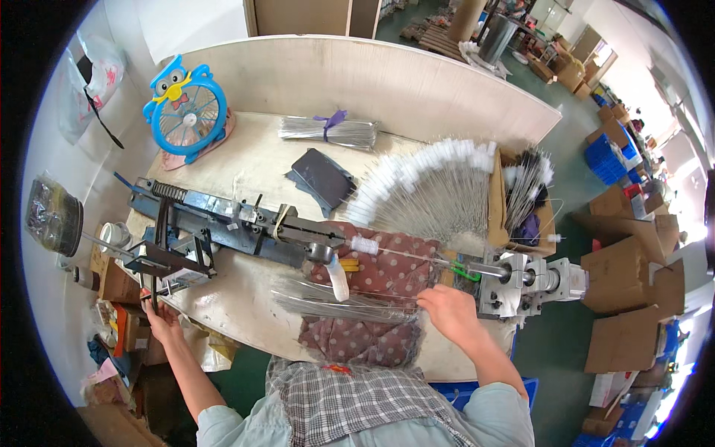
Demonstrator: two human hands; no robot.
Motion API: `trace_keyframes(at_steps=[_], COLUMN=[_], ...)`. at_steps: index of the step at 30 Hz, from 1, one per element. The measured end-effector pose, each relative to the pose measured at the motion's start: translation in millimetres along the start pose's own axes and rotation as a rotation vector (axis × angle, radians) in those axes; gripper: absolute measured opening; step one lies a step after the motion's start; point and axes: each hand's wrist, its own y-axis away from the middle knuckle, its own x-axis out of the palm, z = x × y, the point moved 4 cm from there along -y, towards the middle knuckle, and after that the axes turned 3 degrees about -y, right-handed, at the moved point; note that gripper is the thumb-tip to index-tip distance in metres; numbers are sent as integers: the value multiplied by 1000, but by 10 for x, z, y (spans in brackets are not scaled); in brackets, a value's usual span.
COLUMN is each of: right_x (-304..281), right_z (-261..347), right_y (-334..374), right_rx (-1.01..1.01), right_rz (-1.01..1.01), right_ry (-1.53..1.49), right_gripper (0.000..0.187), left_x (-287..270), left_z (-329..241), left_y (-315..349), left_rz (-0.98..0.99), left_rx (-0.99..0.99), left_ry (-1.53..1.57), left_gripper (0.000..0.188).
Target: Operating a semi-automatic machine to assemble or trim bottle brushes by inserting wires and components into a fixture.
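My left hand (161, 319) is closed round the lower end of a black metal lever (154, 287) at the left end of the bench machine (216, 216). Over the front of the table, my right hand (449, 309) pinches a thin metal wire near its end, just above a loose pile of wires (335, 300). A white-bristled brush (364, 244) sits at the machine's jaw. Its twisted wire stem (413, 255) runs right toward the metal spindle (514, 273), where a green piece (467, 271) shows. Under the stem lies a brown dotted quilted cloth (395, 272).
Many white-tipped wire brushes (432, 186) fan out at the back, beside a cardboard box (497, 197) of more brushes. A tied wire bundle (350, 134), dark pads (322, 179) and a blue fan (189, 115) stand behind the machine. Cartons (618, 268) line the right side.
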Motion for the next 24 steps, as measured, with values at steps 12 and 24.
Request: trace_keyframes(at_steps=[12, 24], right_x=[130, -175], right_z=[-107, -55], right_y=[109, 106], right_rx=[17, 79], right_rz=[44, 29], right_ry=[-1, 180], right_gripper=[17, 19], left_x=[1410, 2082], left_z=[1387, 499], left_y=[3072, 3814], left_rz=[984, 1095], left_rx=[-512, -1164], left_ry=[-300, 158], left_gripper=[34, 27])
